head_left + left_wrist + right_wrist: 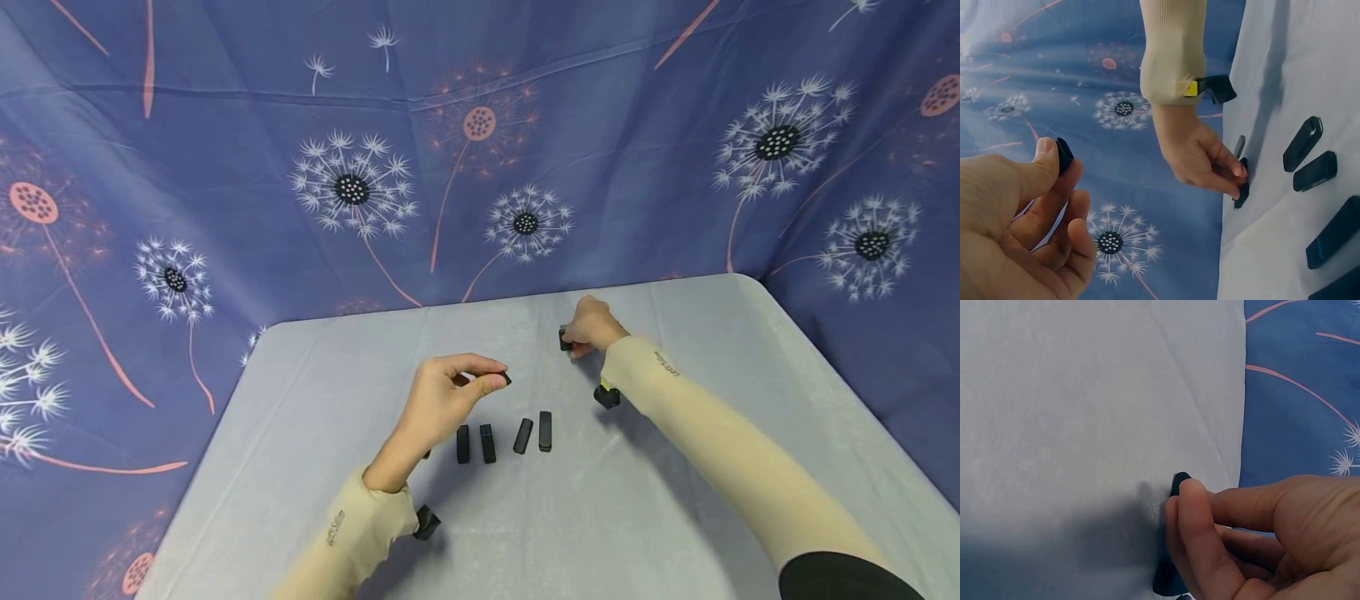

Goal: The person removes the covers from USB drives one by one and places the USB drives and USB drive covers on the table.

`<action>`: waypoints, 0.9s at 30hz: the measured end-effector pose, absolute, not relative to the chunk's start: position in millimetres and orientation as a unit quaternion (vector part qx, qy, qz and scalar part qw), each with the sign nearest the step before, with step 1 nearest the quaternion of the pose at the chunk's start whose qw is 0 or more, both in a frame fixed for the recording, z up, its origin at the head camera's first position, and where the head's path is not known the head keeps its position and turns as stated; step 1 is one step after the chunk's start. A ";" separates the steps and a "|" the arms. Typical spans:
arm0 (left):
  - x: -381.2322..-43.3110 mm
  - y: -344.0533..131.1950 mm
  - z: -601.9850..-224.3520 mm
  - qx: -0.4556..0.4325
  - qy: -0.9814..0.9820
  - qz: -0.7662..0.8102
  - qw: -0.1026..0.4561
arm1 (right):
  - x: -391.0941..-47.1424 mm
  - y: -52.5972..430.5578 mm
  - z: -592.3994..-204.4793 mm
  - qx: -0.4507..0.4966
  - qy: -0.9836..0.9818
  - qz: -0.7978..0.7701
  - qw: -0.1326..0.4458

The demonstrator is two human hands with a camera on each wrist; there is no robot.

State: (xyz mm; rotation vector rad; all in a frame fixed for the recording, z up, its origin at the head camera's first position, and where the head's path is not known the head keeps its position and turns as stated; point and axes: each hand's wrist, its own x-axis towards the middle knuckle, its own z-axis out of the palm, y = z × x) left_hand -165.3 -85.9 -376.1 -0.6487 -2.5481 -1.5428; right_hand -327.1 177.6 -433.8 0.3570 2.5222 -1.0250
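Note:
Raised over the middle of the table, my left hand (433, 402) pinches a small black cap-like piece (1065, 156) between thumb and fingertips. At the table's far side my right hand (594, 323) grips a black stick (1170, 582), shaped like a USB flash drive, at the tabletop. Its fingers cover much of the stick. A dark grey piece (1239, 146) lies close beside that hand in the left wrist view. Between the arms several similar black sticks lie in a loose row, among them one with a blue line (488, 443) and a slanted one (523, 436).
A pale cloth covers the table (675, 317). Behind it hangs a blue curtain (615, 183) with a dandelion print. A black wrist-worn device (607, 395) sits under the right sleeve, and another device (427, 522) under the left sleeve.

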 end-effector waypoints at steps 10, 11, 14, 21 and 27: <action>-199.6 -71.8 -383.2 -0.242 -0.864 -0.440 0.034 | -323.7 182.2 -432.8 0.122 0.899 -0.377 0.188; -204.8 -70.2 -384.7 -0.247 -0.867 -0.431 0.034 | -323.7 183.1 -431.6 0.119 0.900 -0.374 0.188; -221.6 -65.1 -388.8 -0.260 -0.878 -0.402 0.033 | -323.9 186.9 -426.2 0.106 0.909 -0.357 0.189; -259.3 -46.0 -391.3 -0.269 -0.903 -0.336 0.001 | -323.1 202.8 -410.0 0.082 0.920 -0.339 0.177; -282.0 -29.6 -393.0 -0.253 -0.919 -0.302 -0.024 | -320.1 218.7 -403.2 0.062 0.924 -0.331 0.180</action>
